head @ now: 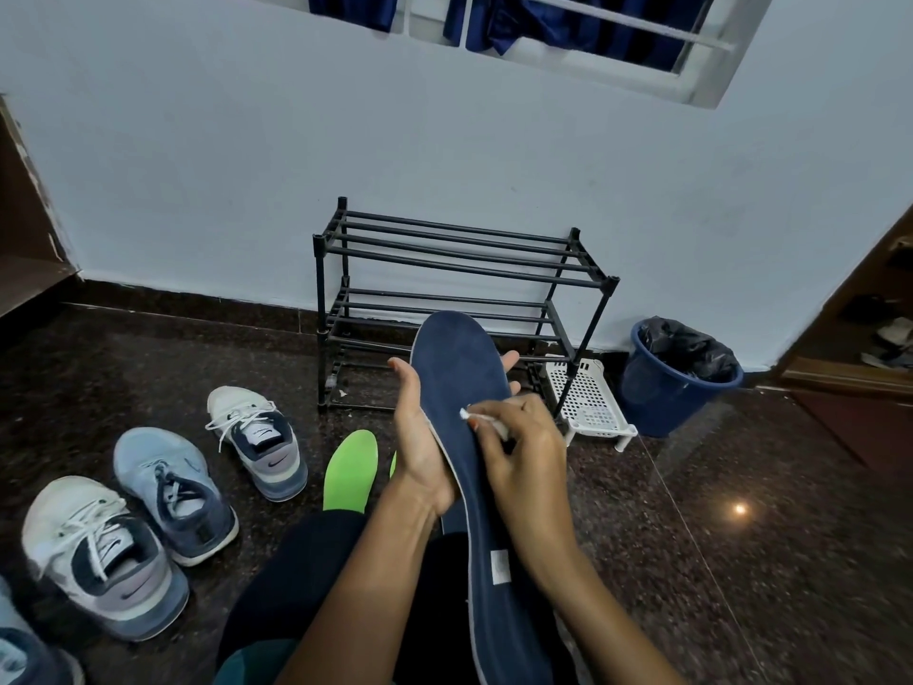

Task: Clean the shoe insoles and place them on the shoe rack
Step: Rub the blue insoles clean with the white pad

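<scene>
L hand (424, 449) grips navy insole (457, 370) | R hand (526, 449) pinches white wipe (468, 414) on it | shoe rack (321, 313) behind

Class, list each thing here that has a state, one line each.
Dark blue insole: held up, wipe on it.
Left hand: grips the insole from beneath.
Right hand: pinches a small white wipe against it.
Bright green insole: lying on the floor.
Black tubular shoe rack: upright by the wall.
</scene>
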Motion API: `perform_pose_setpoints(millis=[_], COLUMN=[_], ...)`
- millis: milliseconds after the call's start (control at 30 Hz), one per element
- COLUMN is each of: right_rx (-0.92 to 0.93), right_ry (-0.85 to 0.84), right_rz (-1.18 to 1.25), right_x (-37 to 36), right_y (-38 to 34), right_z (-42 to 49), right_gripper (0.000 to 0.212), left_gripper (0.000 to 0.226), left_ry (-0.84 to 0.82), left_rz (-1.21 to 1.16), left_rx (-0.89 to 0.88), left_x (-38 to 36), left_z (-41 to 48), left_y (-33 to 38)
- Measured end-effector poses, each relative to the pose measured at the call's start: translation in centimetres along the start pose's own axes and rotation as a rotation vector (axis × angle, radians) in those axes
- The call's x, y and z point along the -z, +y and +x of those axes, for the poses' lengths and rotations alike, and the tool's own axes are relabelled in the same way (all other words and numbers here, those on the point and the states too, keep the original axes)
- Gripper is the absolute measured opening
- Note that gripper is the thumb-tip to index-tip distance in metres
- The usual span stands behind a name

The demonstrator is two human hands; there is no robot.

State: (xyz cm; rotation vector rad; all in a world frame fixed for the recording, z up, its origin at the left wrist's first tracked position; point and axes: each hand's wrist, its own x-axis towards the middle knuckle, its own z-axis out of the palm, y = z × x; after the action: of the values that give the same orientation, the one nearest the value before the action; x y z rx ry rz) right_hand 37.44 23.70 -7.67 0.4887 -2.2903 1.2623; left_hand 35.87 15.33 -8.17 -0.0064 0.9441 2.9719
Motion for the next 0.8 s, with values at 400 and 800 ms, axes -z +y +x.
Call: perform_pose_setpoints(millis=[400,800], right_rx=[0.023,0.021], right_ry=[-0.081,-0.037], right_rz=[0.008,0.008], right_x=[-0.1,-0.2], right_y=[-0.6,-0.1], right_z=[-1.8,-0.8], right_gripper=[0.018,0.014], left_gripper=[0.088,0.091], left_ry=[0.033,0.013], left_rz=[-0.051,-0.060], left_rx=[-0.016,-0.006], left_x=[0.0,-0.1], left_z=[-0.2,-0.2], left_y=[0.2,0.4])
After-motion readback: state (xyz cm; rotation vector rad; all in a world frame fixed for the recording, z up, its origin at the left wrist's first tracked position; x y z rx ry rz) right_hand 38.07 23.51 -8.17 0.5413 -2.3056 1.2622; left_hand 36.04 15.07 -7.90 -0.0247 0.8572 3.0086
